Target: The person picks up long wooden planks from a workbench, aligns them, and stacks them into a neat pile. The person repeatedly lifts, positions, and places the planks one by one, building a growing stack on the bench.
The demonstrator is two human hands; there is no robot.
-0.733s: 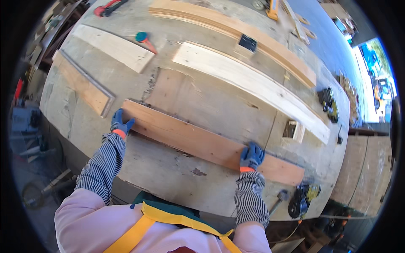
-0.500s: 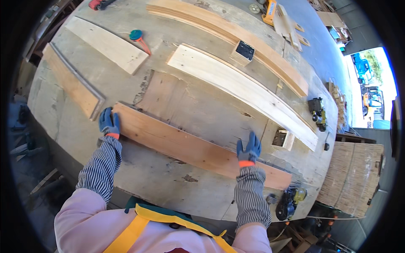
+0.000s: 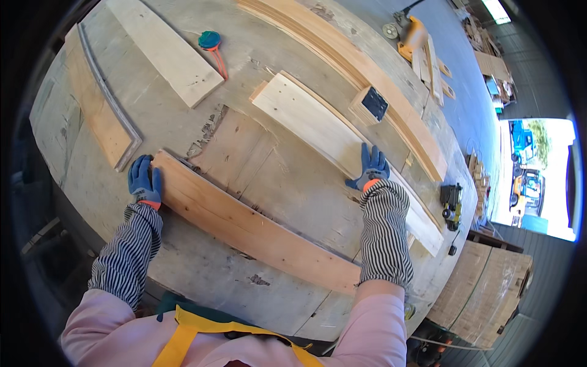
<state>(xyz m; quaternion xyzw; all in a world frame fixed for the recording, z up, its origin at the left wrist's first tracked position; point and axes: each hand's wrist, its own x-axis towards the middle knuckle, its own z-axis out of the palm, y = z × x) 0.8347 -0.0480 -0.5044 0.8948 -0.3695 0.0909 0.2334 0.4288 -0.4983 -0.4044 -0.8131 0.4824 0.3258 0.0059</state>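
Reddish-brown wooden plank (image 3: 251,223) lies aslant across the near part of the bench (image 3: 195,269), its right end reaching the right forearm. Left hand (image 3: 145,179), in a blue glove, is at the plank's left end, as in both earlier frames; whether its grip is clamped there or only resting against the end, I cannot tell. Right hand (image 3: 372,166), gloved alike, has changed position: first noted on the reddish-brown plank toward its right end, then at that plank's far edge, it is now at the pale plank (image 3: 306,113) beyond. Its grip is apart, fingers spread over the near edge of the pale plank; firmness of contact cannot be confirmed.

Wood block with a dark face (image 3: 369,106) stands between the pale plank and the stacked long boards (image 3: 342,58), as before. Black and green power tool (image 3: 451,207) remains near the bench's right edge. A second one, at the near right corner, was plain earlier and is now mostly hidden by the right arm.
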